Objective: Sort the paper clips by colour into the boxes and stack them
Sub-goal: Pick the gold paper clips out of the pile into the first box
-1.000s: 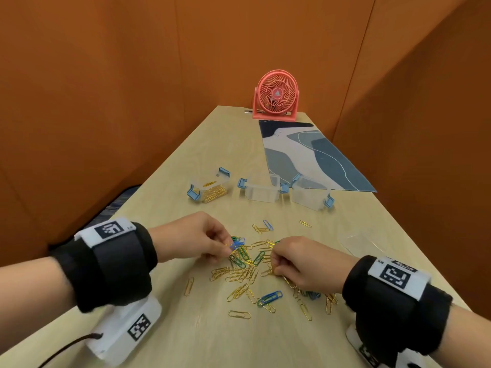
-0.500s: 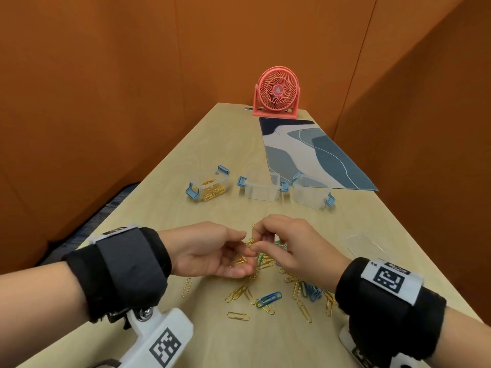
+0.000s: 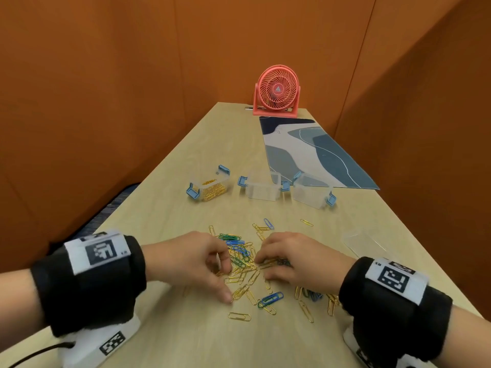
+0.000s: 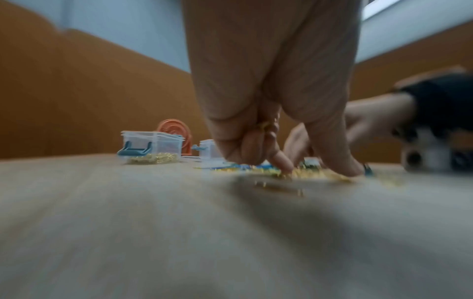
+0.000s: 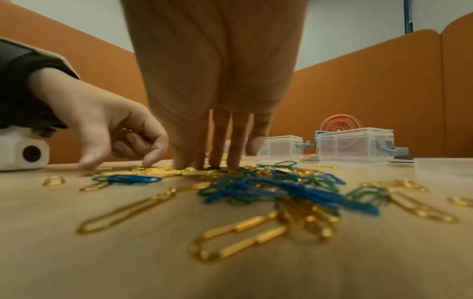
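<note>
A loose pile of gold, blue and green paper clips [image 3: 243,264] lies on the wooden table [image 3: 164,213]. My left hand [image 3: 224,281] is on the pile's left side, thumb and forefinger touching the table. Its curled fingers hold a few gold paper clips [image 4: 265,126], which also show in the right wrist view [image 5: 126,131]. My right hand [image 3: 263,268] is on the pile's right side, and its straight fingers [image 5: 221,149] press on the gold clips beneath. Three clear boxes stand behind. The left box [image 3: 210,188] has gold clips in it; the middle box [image 3: 261,191] and right box [image 3: 312,193] look empty.
A clear lid [image 3: 366,244] lies on the table to the right of the pile. A blue patterned mat [image 3: 310,152] and a pink fan [image 3: 277,92] sit at the far end. Orange partition walls close in both sides. Stray clips reach the table's near edge.
Half a second ago both hands met above the pile, fingertips together. Both have since dropped back onto the clips, the left hand still holding gold ones.
</note>
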Demonstrator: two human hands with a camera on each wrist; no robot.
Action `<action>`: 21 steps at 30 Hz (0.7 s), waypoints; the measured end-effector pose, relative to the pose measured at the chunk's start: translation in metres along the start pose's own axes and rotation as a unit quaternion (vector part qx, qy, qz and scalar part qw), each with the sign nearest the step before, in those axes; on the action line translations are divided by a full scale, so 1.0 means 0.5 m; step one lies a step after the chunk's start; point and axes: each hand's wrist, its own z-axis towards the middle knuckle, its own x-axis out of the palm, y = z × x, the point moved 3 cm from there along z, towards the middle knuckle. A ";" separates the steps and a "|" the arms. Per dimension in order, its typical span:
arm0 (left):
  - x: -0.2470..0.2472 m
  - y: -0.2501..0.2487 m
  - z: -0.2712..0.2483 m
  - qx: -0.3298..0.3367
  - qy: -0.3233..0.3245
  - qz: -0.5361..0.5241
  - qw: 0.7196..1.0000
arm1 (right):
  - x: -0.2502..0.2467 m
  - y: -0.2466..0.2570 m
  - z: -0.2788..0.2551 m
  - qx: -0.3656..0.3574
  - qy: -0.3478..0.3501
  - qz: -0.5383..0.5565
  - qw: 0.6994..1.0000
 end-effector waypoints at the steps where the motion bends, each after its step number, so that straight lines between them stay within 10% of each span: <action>1: 0.005 -0.001 0.001 0.012 -0.007 0.047 0.999 | -0.001 -0.004 -0.001 0.022 -0.011 -0.017 1.000; 21: 0.017 -0.010 0.019 0.103 -0.051 0.113 0.987 | -0.010 0.014 -0.004 0.067 -0.007 0.041 0.997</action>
